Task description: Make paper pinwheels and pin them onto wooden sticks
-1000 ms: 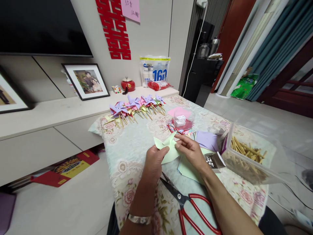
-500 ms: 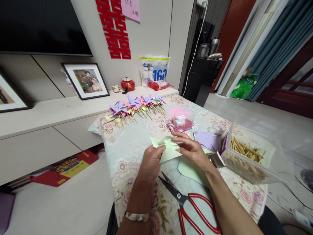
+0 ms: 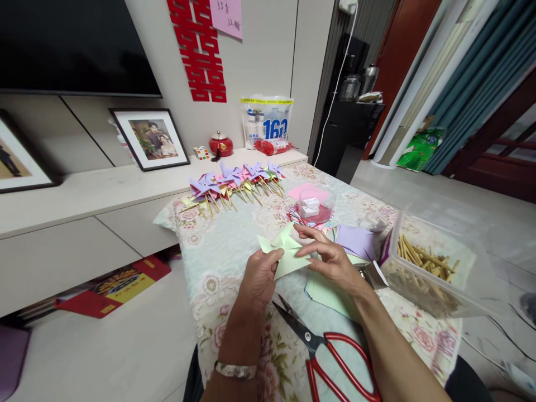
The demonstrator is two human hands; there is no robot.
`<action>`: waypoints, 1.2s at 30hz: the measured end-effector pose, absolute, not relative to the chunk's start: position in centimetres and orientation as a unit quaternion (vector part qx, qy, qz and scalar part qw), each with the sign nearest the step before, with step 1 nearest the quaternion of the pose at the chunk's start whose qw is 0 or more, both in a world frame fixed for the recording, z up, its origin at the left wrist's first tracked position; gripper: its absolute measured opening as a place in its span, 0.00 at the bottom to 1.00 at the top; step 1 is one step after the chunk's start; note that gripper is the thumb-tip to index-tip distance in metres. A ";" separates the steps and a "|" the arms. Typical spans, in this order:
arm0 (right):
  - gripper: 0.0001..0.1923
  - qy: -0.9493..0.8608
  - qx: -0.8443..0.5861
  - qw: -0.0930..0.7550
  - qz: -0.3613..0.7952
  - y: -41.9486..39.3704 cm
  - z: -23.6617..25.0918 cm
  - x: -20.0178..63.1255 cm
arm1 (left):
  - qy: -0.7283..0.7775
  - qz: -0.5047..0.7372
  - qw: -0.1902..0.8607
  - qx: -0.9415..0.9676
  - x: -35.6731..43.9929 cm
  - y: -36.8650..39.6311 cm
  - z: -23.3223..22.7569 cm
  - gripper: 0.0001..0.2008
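1. A person's left hand (image 3: 258,277) holds a sheet of pale green paper (image 3: 288,267) above the near part of the table (image 3: 234,240); thumb and fingers are pinched on its left side; a silver bracelet (image 3: 235,371) circles the wrist.
2. The right hand (image 3: 335,262) touches the paper's right side, fingers bent and slightly spread; the thumb sits narrowly apart from them, by the paper's corner; whether it grips cannot be told; one flap stands up between the hands.
3. Red-handled scissors (image 3: 309,337) lie at the near edge of the table, blades slightly parted; a stack of green sheets (image 3: 330,300) sits beneath the right wrist.
4. Toward the right edge rest purple sheets (image 3: 355,241), a small open box (image 3: 374,276) partly behind the right forearm, and a clear plastic bin (image 3: 419,293) of thin sticks (image 3: 422,259).
5. Paper pinwheels (image 3: 230,176) on sticks line the far edge; a round clear container (image 3: 325,205) stands right of them, nearer the right edge.
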State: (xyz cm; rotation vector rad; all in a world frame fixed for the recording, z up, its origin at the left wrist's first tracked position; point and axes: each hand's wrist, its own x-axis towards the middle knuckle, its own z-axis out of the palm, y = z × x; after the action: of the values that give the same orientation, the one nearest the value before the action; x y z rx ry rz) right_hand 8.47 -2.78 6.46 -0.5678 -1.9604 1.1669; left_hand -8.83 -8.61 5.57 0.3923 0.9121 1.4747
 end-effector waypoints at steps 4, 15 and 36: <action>0.08 -0.783 -0.231 0.375 0.440 -2.9 6.4 8.4 | 0.408 0.647 0.612 0.202 -8.6 -8.6 5.8 0.16; 0.13 -0.802 -0.235 0.356 0.417 -2.7 6.3 8.8 | 0.436 0.648 0.591 0.203 -8.4 -8.5 5.6 0.16; 0.14 -0.844 -0.204 0.311 0.386 -2.7 6.2 8.8 | 0.523 0.594 0.559 0.248 -8.6 -8.5 4.6 0.16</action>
State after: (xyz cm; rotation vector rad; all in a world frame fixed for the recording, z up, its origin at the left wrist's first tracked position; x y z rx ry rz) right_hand 8.83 -2.69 6.21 -0.5373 -2.2291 1.0184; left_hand -8.55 -8.47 4.65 0.5853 1.2336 1.4011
